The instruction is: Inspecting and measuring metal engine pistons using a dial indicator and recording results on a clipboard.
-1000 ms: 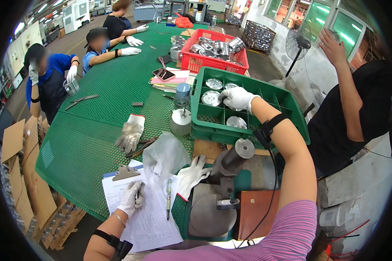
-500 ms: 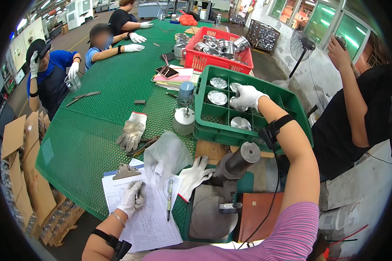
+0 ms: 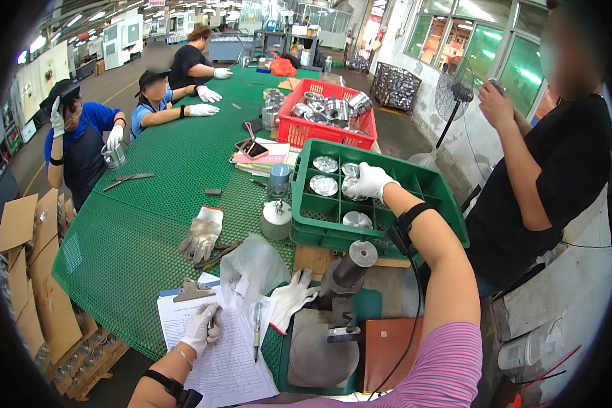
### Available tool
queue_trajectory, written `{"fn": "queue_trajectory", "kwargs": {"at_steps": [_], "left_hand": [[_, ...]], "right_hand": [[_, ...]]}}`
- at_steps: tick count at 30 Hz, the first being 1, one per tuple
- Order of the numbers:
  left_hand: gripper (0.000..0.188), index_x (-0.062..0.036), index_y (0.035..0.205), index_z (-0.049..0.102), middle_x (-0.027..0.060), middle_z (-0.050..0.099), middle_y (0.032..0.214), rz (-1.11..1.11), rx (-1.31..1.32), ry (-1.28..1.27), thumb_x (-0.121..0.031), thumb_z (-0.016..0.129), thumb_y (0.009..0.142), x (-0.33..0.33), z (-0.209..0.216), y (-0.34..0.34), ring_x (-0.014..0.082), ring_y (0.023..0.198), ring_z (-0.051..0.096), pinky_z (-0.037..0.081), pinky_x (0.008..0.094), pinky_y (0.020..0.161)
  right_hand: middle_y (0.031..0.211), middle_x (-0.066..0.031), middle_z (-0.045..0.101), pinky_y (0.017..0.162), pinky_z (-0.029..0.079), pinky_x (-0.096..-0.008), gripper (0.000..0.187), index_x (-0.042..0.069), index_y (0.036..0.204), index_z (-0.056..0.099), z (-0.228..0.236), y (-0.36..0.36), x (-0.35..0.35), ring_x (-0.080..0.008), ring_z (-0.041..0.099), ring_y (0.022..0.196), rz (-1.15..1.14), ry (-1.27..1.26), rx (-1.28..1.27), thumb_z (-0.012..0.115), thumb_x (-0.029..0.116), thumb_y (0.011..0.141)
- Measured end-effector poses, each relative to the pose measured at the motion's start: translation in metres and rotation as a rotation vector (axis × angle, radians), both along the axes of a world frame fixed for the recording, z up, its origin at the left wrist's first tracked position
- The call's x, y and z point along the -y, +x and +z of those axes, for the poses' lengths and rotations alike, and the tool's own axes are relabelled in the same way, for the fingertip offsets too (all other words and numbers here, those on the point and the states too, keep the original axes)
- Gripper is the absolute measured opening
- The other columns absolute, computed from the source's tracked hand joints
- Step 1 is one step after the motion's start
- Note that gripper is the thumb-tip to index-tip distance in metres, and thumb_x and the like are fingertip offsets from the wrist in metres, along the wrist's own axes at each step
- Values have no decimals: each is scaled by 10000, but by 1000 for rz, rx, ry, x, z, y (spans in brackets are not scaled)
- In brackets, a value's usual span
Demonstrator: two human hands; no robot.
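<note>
My right hand (image 3: 372,181), in a white glove, reaches into a divided green crate (image 3: 415,231). Its fingers are closed round the edge of a shiny metal piston (image 3: 349,190), mostly hidden by the glove. Other pistons (image 3: 324,185) sit in neighbouring compartments. My left hand (image 3: 200,328), also gloved, rests curled on printed sheets (image 3: 231,367) held by a clipboard (image 3: 193,290). Something small and dark shows between its fingers; I cannot make out what. A pen (image 3: 257,332) lies on the paper to its right, and a crumpled clear plastic bag (image 3: 253,265) covers the upper corner.
Close by are a cylindrical metal fixture (image 3: 347,268), loose gloves (image 3: 202,234) (image 3: 292,299), a glass bottle (image 3: 277,219) and a phone (image 3: 251,148). A red crate (image 3: 330,136) of pistons stands behind. One person (image 3: 544,156) stands at right; several others work along the table's left side.
The whole view has shifted, so the table and crates appear lower and further left. My right hand stays at the piston and my left on the sheets. The person at right has turned, hands raised together.
</note>
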State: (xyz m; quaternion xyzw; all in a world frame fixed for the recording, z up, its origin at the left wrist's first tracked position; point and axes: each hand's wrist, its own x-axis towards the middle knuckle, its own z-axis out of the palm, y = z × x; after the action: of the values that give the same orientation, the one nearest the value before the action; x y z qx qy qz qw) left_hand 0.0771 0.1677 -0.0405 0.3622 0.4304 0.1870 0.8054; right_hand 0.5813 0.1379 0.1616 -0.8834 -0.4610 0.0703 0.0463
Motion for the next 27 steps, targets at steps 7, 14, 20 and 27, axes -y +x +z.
{"fn": "queue_trajectory", "kwargs": {"at_steps": [7,14,20,27], "left_hand": [[244,-97,1006,511,43,509,651,-22,-41,53,-334,560,973,3,3,3,97,402,380,256,244,339],[372,-126,981,513,13,511,637,-25,-46,50,-499,506,978,-2,-16,-2,95,396,385,254,244,333],[392,-163,834,530,-10,475,558,-21,-115,222,-532,505,962,3,-9,12,102,349,362,246,258,325],[275,-152,890,536,-26,507,692,36,69,182,-410,536,983,3,-34,13,77,515,469,360,227,422]], "right_hand": [[1067,-228,671,894,505,-349,761,-5,1159,554,58,-7,49,-324,660,1013,-57,469,-48,777,469,607],[1163,-76,603,571,557,-325,602,63,1349,431,87,-75,146,-187,652,771,-109,1005,-805,630,384,879],[988,-95,678,421,478,-308,513,147,1211,575,65,-174,244,-264,663,687,102,1306,-1590,465,548,911],[1038,-146,652,371,352,-241,608,62,1230,564,30,-281,279,-249,589,635,100,1216,-2098,436,559,903]]}}
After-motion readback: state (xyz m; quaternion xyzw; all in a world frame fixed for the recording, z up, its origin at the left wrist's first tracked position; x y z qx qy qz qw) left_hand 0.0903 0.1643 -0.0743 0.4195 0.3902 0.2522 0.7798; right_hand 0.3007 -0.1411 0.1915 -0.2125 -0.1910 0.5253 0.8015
